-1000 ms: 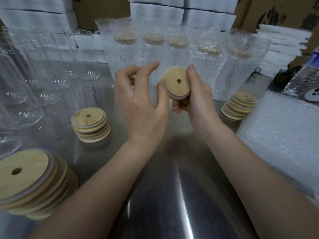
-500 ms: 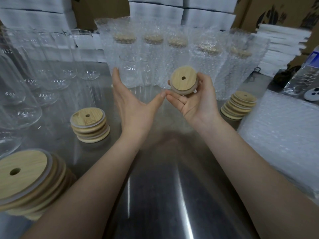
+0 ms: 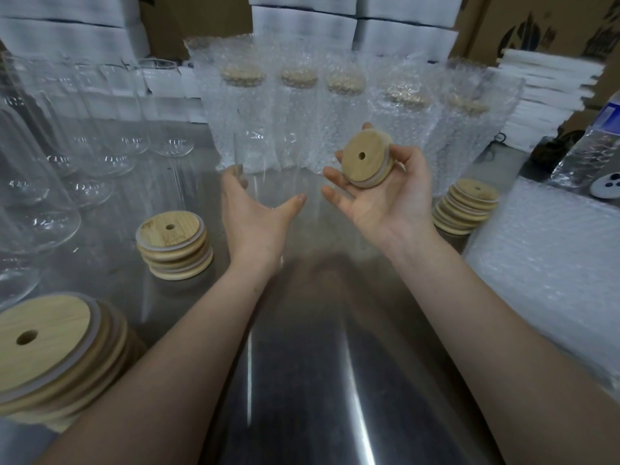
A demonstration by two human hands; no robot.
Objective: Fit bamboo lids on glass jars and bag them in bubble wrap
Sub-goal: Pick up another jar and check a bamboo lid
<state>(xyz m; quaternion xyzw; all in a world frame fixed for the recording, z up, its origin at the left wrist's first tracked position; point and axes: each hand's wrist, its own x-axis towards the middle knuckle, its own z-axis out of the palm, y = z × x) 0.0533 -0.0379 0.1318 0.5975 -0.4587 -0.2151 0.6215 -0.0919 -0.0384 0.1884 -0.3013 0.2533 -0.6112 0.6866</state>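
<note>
Nearest, at the L edge, a tall stack of bamboo lids (image 3: 43, 340) sits on the steel table (image 3: 302, 414), holes up. Further in, L of the arms, is a 2nd lid stack (image 3: 171, 243). A 3rd lid stack (image 3: 466, 206) sits R of the right wrist, just beside a pile of bubble-wrap sheets (image 3: 553, 263) along the R edge.

Over mid-table the left hand (image 3: 258, 216) is empty, palm turned inward, thumb and fingers spread well apart; its fingertips are blurred. The right hand (image 3: 389, 203) is palm-up w/ the bamboo lid (image 3: 364, 159) pinched betw. the thumb behind it and the curled outer fingers. Index and middle lie straighter beneath it. The lid is tilted, wood face and centre hole toward the camera, w/ a pale seal ring at its lower edge. It's held in the air above the table.

Betw. the hands, faint upright glass lines look like a clear jar (image 3: 281, 189); can't tell if the left fingers touch it.

Beyond, on the L, empty glass jars (image 3: 110, 142) stand clustered. At the back is a row of bagged jars (image 3: 339, 119) in bubble wrap, lids on, upright, side by side. Behind them are white foam packs (image 3: 302, 25) and cardboard boxes (image 3: 536, 25).
</note>
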